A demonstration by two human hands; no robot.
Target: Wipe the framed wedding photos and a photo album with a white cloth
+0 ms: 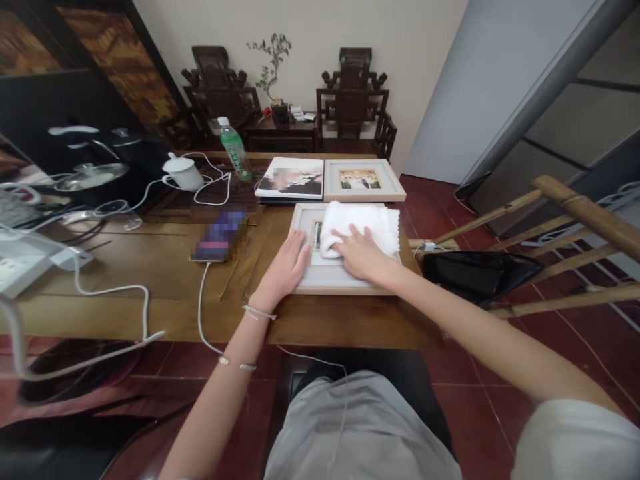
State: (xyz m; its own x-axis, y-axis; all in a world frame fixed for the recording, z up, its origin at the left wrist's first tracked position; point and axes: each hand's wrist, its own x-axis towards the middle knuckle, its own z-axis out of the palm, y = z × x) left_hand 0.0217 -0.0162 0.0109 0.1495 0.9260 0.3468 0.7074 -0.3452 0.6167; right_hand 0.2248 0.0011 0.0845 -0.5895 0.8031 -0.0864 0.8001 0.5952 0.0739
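A picture frame [330, 279] with a pale wooden border lies flat near the table's front edge. Along its left side rests my left hand [290, 263], fingers stretched out and touching the border. My right hand [363, 253] presses a folded white cloth [367, 223] onto the frame's face, its fingers spread over the cloth and bent at its left edge. The cloth hides most of the picture inside. Just behind are a second picture frame [395, 193] with a small photo and a photo album or panel [295, 175] on a dark base.
On the wooden table [165, 267] lie a phone [220, 237] on a white cable, a green-labelled bottle [235, 150], a lidded white cup [183, 173] and a power strip [25, 263]. A bamboo chair [565, 207] with a black bag [475, 273] stands at right.
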